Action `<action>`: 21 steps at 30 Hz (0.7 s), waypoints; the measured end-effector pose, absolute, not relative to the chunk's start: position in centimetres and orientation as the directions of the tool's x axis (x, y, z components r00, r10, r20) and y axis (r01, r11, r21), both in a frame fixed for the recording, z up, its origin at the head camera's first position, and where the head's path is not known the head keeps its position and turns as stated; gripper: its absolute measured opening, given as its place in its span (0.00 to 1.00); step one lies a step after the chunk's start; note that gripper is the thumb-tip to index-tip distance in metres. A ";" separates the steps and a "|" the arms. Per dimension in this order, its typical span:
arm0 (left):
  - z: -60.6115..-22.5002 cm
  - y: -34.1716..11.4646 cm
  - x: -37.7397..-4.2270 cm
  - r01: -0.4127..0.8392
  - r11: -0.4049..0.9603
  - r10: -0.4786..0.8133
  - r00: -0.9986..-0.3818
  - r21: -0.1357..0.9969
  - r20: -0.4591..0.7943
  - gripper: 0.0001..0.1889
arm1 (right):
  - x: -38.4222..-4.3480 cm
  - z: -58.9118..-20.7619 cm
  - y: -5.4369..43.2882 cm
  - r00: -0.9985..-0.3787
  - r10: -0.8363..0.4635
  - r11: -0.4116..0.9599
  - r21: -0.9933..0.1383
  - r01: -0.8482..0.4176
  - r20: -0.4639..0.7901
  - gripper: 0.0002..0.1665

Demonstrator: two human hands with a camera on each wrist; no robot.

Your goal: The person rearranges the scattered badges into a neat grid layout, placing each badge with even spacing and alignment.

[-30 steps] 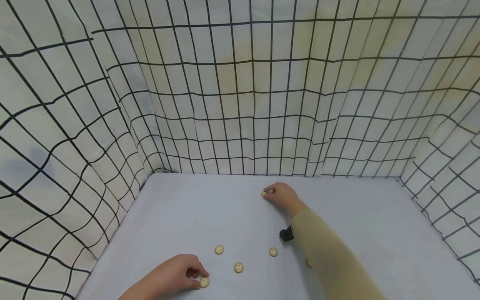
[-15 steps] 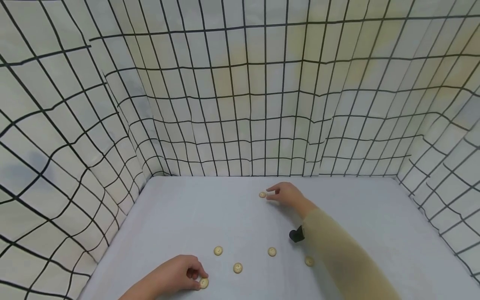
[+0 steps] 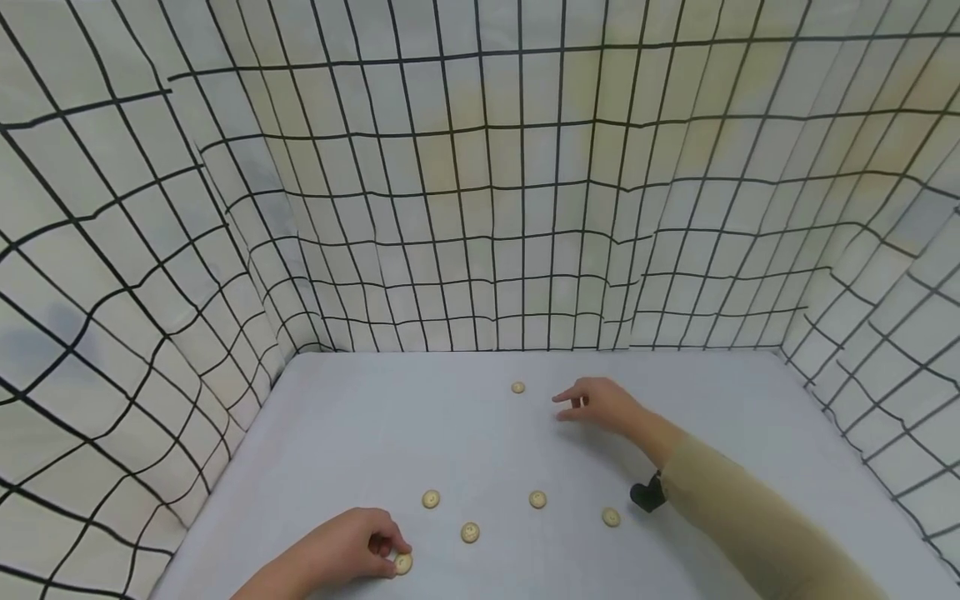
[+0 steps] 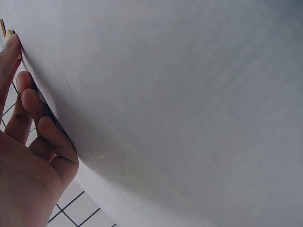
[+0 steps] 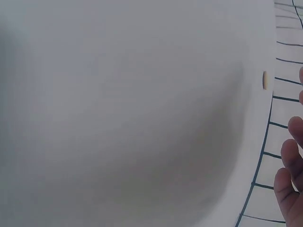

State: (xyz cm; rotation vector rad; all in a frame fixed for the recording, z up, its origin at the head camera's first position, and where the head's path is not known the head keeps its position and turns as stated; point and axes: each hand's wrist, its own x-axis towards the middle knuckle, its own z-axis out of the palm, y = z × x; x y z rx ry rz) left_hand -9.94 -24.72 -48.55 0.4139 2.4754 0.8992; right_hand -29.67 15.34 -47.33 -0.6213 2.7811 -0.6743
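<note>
Left hand (image 3: 363, 543) pinching the near button (image 3: 404, 565), thumb on one side of the rim, forefinger on the other, remaining fingers curled in. Near button looks flat on the white table (image 3: 390, 433); using it as reference below. Right hand (image 3: 600, 405) is loose, thumb and forefinger apart with a gap between them, sitting well beyond the near button and to its right; can't tell if it touches the table. Far button (image 3: 518, 387) lies well beyond the near button, off to the right, apart from the right fingertips. Others, all pale and round: second button (image 3: 431, 499) beyond the near button, slightly right; third button (image 3: 470, 532) to its right, a bit beyond; fourth button (image 3: 537, 499) further right and beyond; fifth button (image 3: 611, 517) furthest right, a bit beyond. Tan sleeve (image 3: 757, 521) of the right arm well right of the near button, small black device (image 3: 648, 494) at the cuff, close to the fifth button. Black-grid backdrop (image 3: 465, 218) rises well beyond the near button and wraps both sides.
</note>
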 end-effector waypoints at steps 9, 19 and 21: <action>-48.6 -24.8 -10.0 0.132 0.740 0.432 -0.844 0.659 -0.317 0.08 | -25.6 -48.1 18.9 -0.840 -0.535 0.770 -0.462 -0.440 -0.090 0.18; -48.7 -24.7 -10.1 0.128 0.739 0.432 -0.843 0.661 -0.320 0.08 | -21.8 -49.3 22.3 -0.751 -0.647 0.673 -0.564 -0.479 -0.134 0.17; -48.6 -24.8 -10.0 0.126 0.739 0.431 -0.843 0.662 -0.322 0.08 | -21.3 -49.5 22.7 -0.724 -0.674 0.644 -0.596 -0.480 -0.145 0.17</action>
